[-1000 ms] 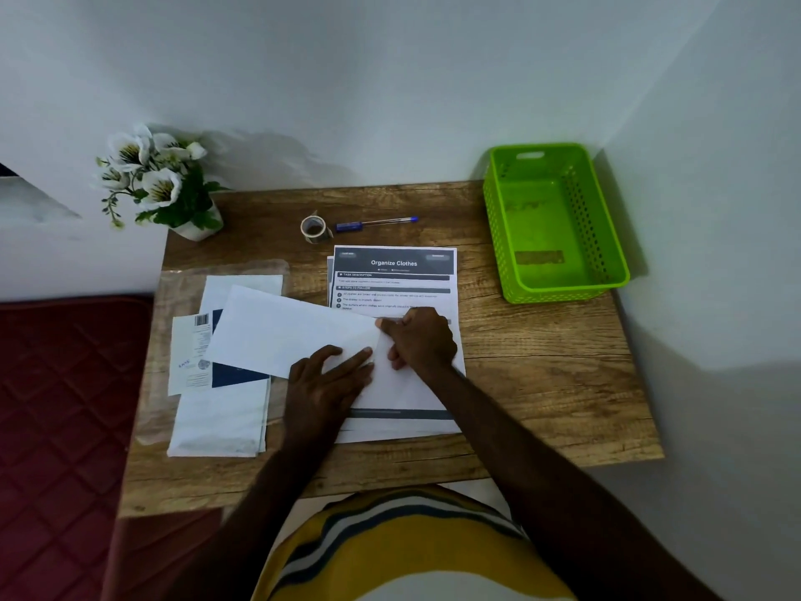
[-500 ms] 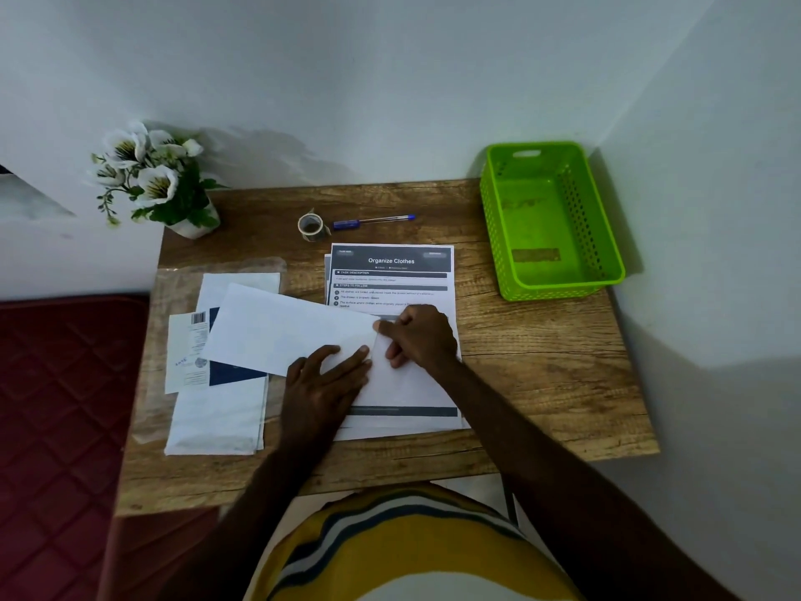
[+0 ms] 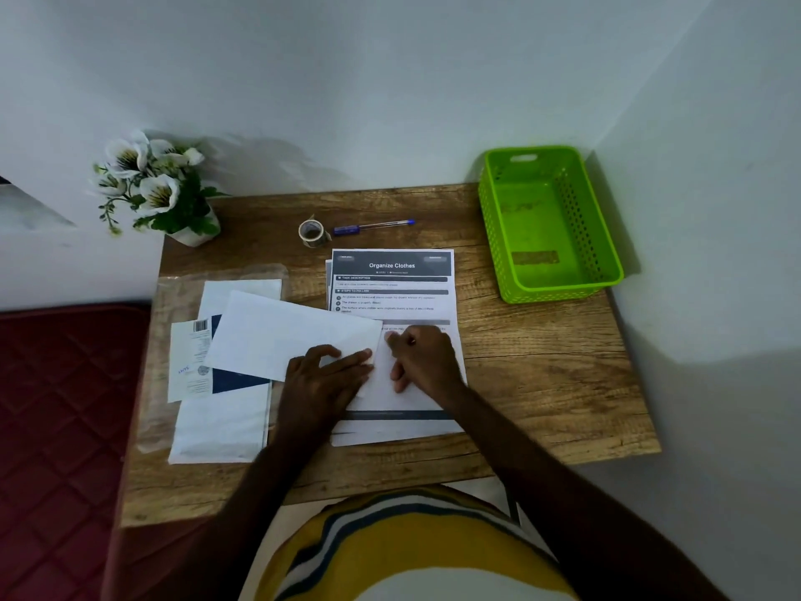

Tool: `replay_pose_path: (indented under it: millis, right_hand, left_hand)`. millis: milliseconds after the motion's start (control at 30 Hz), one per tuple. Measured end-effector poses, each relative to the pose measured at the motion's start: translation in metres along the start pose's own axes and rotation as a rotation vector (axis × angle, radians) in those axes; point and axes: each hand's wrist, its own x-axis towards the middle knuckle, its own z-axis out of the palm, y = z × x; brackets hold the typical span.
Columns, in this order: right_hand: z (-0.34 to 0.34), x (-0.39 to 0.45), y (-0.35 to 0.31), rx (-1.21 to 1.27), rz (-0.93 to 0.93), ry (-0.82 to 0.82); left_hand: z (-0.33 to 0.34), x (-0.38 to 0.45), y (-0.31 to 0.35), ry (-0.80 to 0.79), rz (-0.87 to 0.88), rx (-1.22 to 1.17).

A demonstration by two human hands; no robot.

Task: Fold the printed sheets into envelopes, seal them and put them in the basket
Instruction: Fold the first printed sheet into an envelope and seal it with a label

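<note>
Left hand (image 3: 323, 377): fingers flat, pinning envelope (image 3: 294, 336) at its right end, over printed sheets (image 3: 392, 279) mid-table. Right hand (image 3: 422, 360): fingers curled at envelope mouth, apparently feeding folded sheet (image 3: 381, 383); actual grip not discernible. Advice: keep envelope pinned, slide sheet square to opening, avoid buckling. Basket (image 3: 607, 271) far right, holding no envelopes.

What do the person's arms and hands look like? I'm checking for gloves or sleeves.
Both forearms are bare: no sleeves reach them. The left hand and right hand wear no gloves, and no rings or watch are visible. The shirt is yellow with white and dark wavy stripes.
</note>
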Motion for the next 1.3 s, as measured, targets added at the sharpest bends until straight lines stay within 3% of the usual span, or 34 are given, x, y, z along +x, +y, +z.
replay_pose_path:
  millis: [200, 400, 700, 900, 1067, 1200, 1300]
  right_hand:
    - [0.02, -0.021, 0.002, -0.148, 0.007, -0.069]
    - [0.025, -0.02, 0.003, -0.299, -0.031, -0.01]
    - [0.034, -0.02, 0.011, -0.334, -0.068, 0.065]
    - [0.023, -0.018, 0.007, -0.204, -0.023, -0.01]
    - [0.007, -0.003, -0.013, -0.261, -0.169, 0.131]
    - [0.007, 0.011, -0.02, 0.049, -0.13, -0.034]
    - [0.013, 0.012, -0.017, 0.176, -0.132, -0.02]
  left_hand:
    - [-0.01, 0.033, -0.005, -0.108, -0.239, -0.172]
    - [-0.01, 0.071, -0.006, -0.026, -0.077, -0.019]
    - [-0.005, 0.107, -0.025, -0.267, -0.107, -0.026]
    - [-0.008, 0.112, -0.031, -0.34, -0.114, -0.132]
    - [-0.024, 0.121, -0.034, -0.369, -0.187, -0.333]
    - [-0.035, 0.128, -0.03, -0.387, -0.233, -0.367]
    - [-0.039, 0.13, -0.025, -0.343, -0.246, -0.424]
